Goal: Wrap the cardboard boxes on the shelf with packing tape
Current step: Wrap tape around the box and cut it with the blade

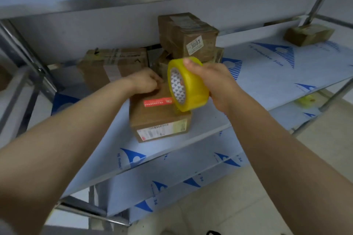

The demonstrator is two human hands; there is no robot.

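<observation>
Yellow tape roll (pixel 188 84) held upright over red-labelled box (pixel 158 112).

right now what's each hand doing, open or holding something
Left hand: fingers curled on top of the front box; what it grips cannot be told.
Right hand: gripping the yellow tape roll.

We find one cardboard box (pixel 158 116) at frame centre on the shelf (pixel 267 82), the tape roll (pixel 188 84) over its right end. A stack of boxes (pixel 188 34) sits behind it, and a lone box (pixel 308 34) at upper right.
</observation>
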